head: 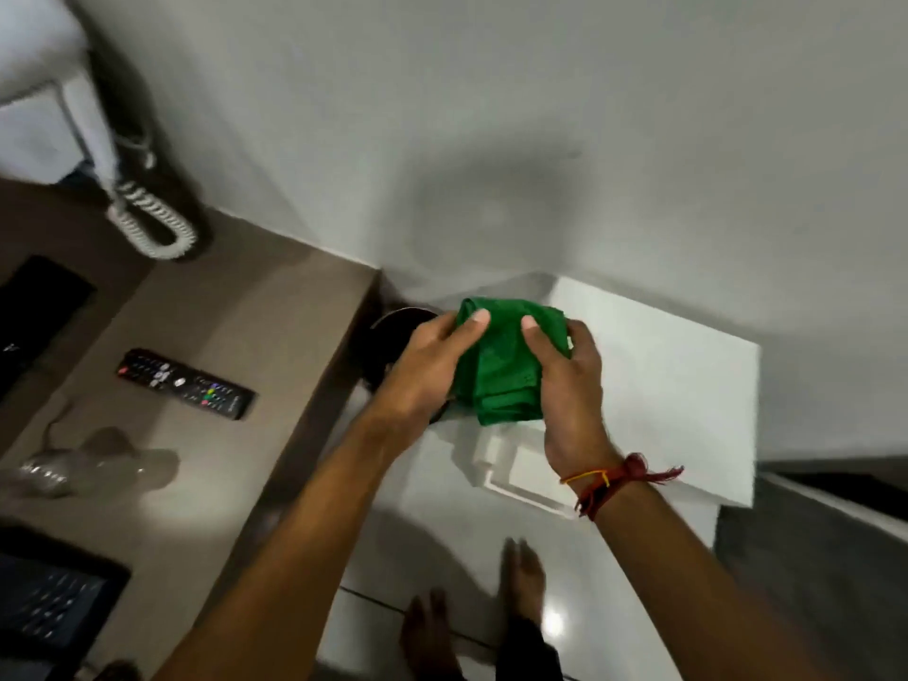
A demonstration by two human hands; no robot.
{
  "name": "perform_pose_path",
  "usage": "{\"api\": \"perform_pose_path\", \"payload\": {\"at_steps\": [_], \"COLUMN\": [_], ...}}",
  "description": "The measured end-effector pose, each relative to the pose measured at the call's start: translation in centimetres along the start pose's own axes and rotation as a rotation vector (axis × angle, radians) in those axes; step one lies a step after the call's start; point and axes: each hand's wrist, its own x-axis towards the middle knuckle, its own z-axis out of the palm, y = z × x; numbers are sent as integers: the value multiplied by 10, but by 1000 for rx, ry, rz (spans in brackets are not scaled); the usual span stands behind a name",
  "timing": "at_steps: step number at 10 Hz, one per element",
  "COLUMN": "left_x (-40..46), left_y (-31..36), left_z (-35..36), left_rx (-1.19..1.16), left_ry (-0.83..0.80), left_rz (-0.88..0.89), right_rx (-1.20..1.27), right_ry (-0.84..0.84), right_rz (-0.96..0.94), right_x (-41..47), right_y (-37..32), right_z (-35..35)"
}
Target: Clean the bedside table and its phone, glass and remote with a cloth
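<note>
A folded green cloth [501, 366] hangs between both hands, right of the bedside table's edge and above the floor. My left hand [432, 366] grips its left side with the thumb on top. My right hand [570, 385] grips its right side. The brown bedside table [236, 317] fills the left. A black remote [186, 384] lies flat on it. A clear glass [54, 471] lies blurred near the table's left edge. The white phone's coiled cord [147, 223] rests at the table's back left; the phone body is mostly cut off.
A black round bin [388, 336] stands on the floor between the table and a white box-like unit [688, 376]. A dark device [34, 312] and a dark keypad-like item [49, 602] sit on the table's left. My bare feet [521, 577] stand on glossy tiles.
</note>
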Motion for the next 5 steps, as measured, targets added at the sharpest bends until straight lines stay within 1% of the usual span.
{"api": "perform_pose_path", "payload": {"at_steps": [1, 2, 3, 4, 5], "left_x": [14, 35, 44, 44, 30], "left_y": [-14, -35, -57, -64, -41], "left_z": [70, 128, 160, 170, 176], "left_rx": [144, 391, 596, 842, 1032], "left_ry": [-32, 0, 9, 8, 63], "left_rz": [-13, 45, 69, 101, 178], "right_rx": [-49, -90, -169, -306, -505], "right_ry": [92, 100, 68, 5, -4], "right_rz": [-8, 50, 63, 101, 67], "right_x": [13, 23, 33, 40, 29], "right_y": [-13, -10, 1, -1, -27], "right_z": [-75, -146, -190, -216, -224]}}
